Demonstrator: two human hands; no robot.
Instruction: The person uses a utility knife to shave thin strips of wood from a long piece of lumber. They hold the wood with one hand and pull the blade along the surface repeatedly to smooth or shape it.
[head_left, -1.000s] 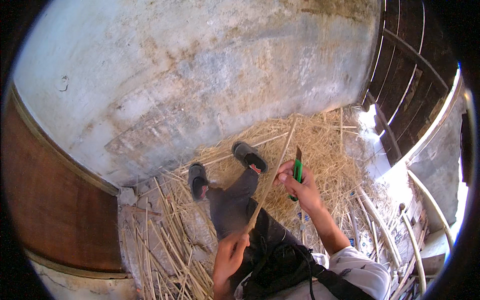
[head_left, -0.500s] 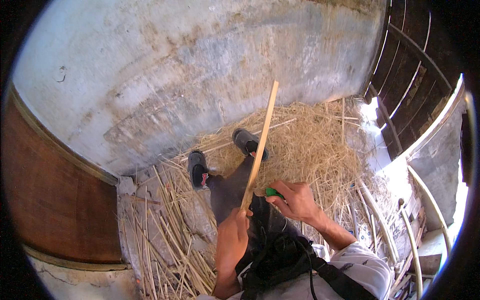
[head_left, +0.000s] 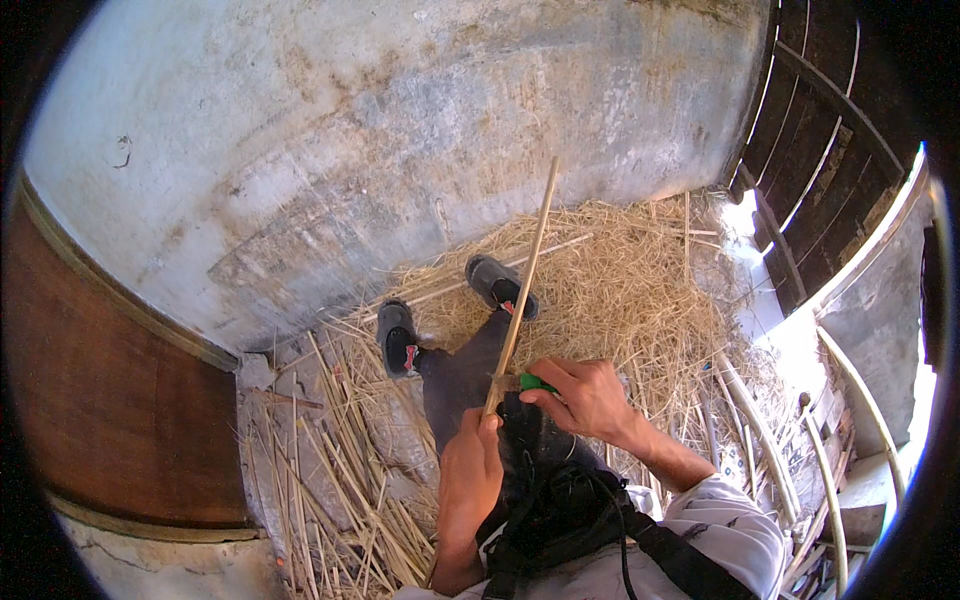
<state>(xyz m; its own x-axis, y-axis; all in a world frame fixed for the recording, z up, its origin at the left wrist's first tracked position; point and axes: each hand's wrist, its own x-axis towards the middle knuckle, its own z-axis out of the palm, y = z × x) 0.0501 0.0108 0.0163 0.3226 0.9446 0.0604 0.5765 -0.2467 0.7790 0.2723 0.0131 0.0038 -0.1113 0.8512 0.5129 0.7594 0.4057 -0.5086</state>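
Clasping strip (head_left: 535, 243), left grip (head_left: 470, 472) closed, right grip (head_left: 588, 398) closed round knife (head_left: 535, 383)

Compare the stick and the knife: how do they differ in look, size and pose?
Size: the stick is long; the knife looks much shorter.
Color: the stick is tan; the knife shows green.
Pose: the stick slants up and away from the left hand; the knife, in the right hand, points across toward the stick.
Shared: each is held in one hand.

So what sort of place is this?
Probably a makeshift workshop or shed, judging by the heap of straw-coloured shavings, the loose pale strips at left and the stained wall.
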